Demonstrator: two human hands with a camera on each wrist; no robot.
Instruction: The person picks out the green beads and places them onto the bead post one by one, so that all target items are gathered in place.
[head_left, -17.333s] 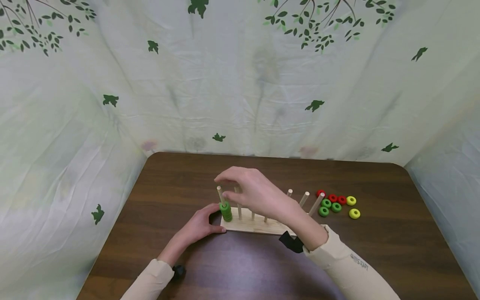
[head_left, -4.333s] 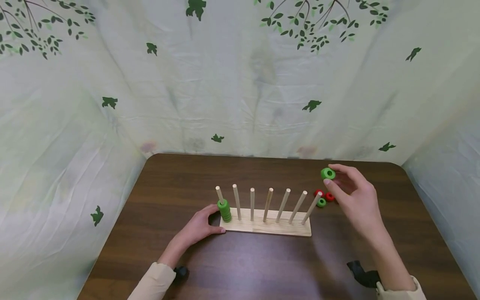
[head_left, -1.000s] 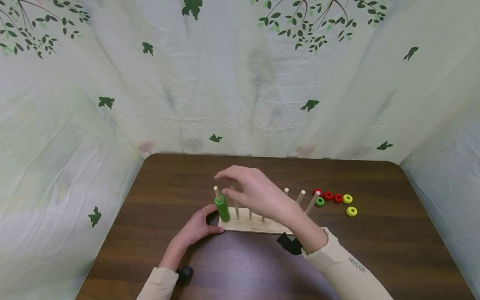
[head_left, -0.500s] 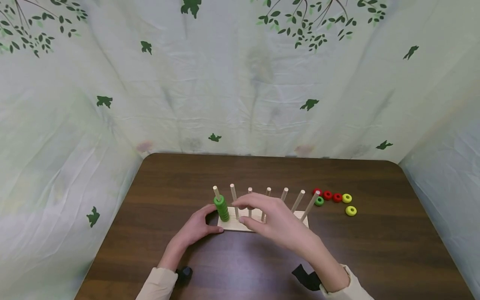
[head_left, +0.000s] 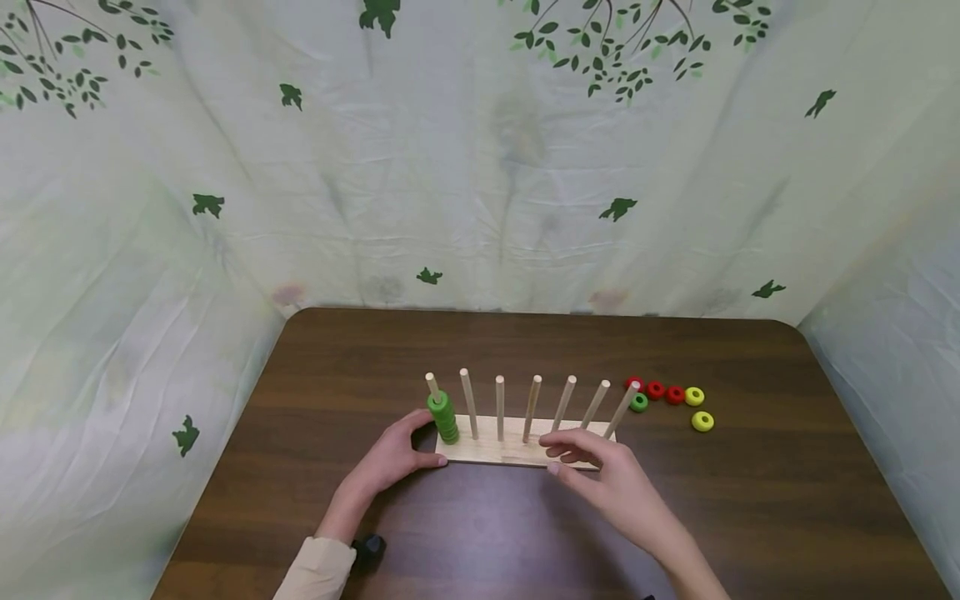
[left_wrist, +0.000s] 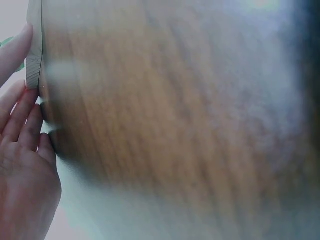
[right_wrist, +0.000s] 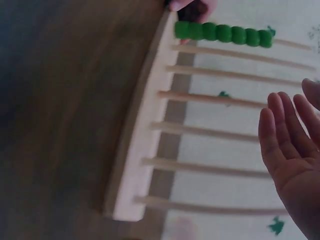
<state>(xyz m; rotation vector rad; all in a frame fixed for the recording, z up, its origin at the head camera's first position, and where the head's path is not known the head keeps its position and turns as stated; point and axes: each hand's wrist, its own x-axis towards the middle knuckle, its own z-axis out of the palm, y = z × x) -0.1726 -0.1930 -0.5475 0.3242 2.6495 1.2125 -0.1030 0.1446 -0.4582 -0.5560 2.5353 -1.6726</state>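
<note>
A pale wooden peg rack point(head_left: 480, 450) with a row of upright pegs stands mid-table. Its leftmost peg carries a stack of green rings point(head_left: 443, 417), also seen sideways in the right wrist view as a green row point(right_wrist: 223, 33); the other pegs are bare. My left hand point(head_left: 392, 454) holds the rack's left end, thumb at the front edge and fingers round behind. Over the rack's right part, near its front edge, hovers my right hand point(head_left: 611, 479), fingers loosely bent and nothing between them. The right wrist view shows that hand's palm point(right_wrist: 300, 175) bare.
Right of the rack lie a green ring point(head_left: 638, 402), three red rings point(head_left: 655, 391) and two yellow rings point(head_left: 702, 422) on the brown wooden table point(head_left: 765, 483). Behind the table hangs a pale curtain point(head_left: 480, 167) with a leaf print.
Loose green rings have dwindled to one while the left peg's stack has grown. My right hand, holding a green ring 4.3 s ago, has since withdrawn rightward from that peg. My left hand stays put.
</note>
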